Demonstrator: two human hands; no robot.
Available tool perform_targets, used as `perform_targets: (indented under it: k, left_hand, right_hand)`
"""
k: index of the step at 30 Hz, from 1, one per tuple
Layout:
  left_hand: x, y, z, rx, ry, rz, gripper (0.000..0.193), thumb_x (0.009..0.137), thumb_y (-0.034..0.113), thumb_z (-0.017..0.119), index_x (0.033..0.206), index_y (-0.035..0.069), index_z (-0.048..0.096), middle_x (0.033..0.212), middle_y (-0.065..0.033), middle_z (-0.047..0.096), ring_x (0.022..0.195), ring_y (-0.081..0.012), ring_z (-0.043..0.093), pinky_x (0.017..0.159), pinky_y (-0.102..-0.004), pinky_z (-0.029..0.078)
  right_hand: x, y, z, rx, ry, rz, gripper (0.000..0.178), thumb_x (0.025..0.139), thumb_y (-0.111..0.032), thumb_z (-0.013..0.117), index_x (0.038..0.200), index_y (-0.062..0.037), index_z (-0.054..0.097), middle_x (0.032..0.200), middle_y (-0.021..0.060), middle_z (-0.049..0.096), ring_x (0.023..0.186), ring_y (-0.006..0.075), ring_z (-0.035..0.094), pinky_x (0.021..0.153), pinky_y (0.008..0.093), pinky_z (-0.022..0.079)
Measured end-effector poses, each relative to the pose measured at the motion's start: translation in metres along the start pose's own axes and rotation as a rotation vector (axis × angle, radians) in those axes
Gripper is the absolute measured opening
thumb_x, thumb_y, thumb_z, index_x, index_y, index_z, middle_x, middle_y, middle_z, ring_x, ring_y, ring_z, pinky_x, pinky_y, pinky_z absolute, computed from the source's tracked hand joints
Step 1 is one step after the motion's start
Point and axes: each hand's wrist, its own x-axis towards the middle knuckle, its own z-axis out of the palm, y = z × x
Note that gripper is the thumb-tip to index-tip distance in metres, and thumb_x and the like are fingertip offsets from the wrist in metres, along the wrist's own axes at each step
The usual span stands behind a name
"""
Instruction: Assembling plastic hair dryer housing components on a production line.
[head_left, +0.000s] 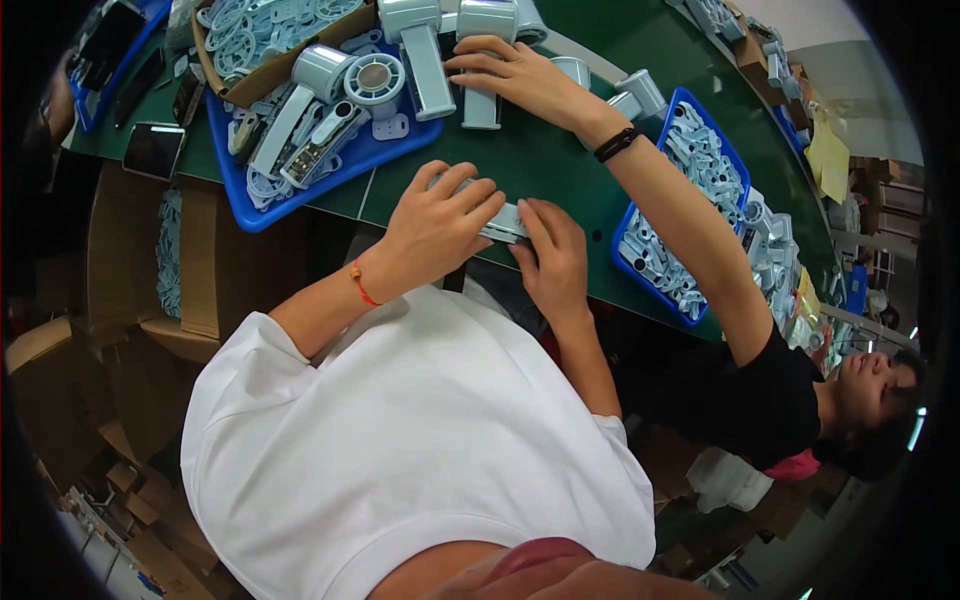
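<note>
My left hand (440,215) and my right hand (555,250) both close round a slim light blue plastic housing (507,224) at the table's near edge. My left fingers cover its left part, and my right thumb and fingers pinch its right end. Just beyond, a blue tray (255,215) holds a round-headed device (375,80) whose handle stands open on a circuit board, beside other housings. Farther back, light blue round-headed housings with straight handles (428,75) lie in a row. A co-worker's hand (505,70) rests on one of them.
The co-worker's arm (680,200) crosses the table from the right. Small light blue parts fill a blue basket (692,150) beneath it. A cardboard box (245,90) of ring-shaped parts sits on the left tray, near a phone (155,150). Open cartons (205,260) stand at left, below table level.
</note>
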Motion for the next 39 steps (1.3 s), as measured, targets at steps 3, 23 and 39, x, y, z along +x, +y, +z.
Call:
perform_targets:
  k: [3,23,39]
  left_hand:
    - [-0.005,-0.006,-0.007,-0.011,0.040,-0.087,0.051,0.058,0.022,0.079,0.105,0.013,0.062,0.112,-0.0052,0.053,0.107,-0.0302,0.048,0.091,-0.0422,0.038]
    - [0.008,0.000,0.000,-0.065,0.059,-0.120,0.044,0.059,0.021,0.078,0.099,0.011,0.062,0.098,0.0005,0.056,0.095,-0.0277,0.051,0.079,-0.0391,0.042]
    - [0.004,0.000,0.012,0.089,0.165,-0.027,0.046,0.056,0.024,0.078,0.097,0.010,0.063,0.094,0.0025,0.058,0.095,-0.0241,0.053,0.080,-0.0400,0.040]
  right_hand:
    - [0.007,-0.008,0.012,-0.068,0.084,-0.158,0.051,0.065,-0.007,0.073,0.115,-0.0082,0.059,0.116,0.0091,0.055,0.107,0.0301,0.053,0.092,0.0421,0.038]
    - [0.005,0.007,0.016,-0.034,0.081,-0.065,0.034,0.089,-0.023,0.054,0.117,-0.0038,0.058,0.115,0.0111,0.057,0.104,0.0288,0.053,0.087,0.0382,0.041]
    - [0.002,0.010,0.021,-0.034,0.153,-0.081,0.053,0.064,-0.006,0.073,0.115,-0.0064,0.059,0.113,0.0074,0.060,0.103,0.0269,0.055,0.087,0.0372,0.042]
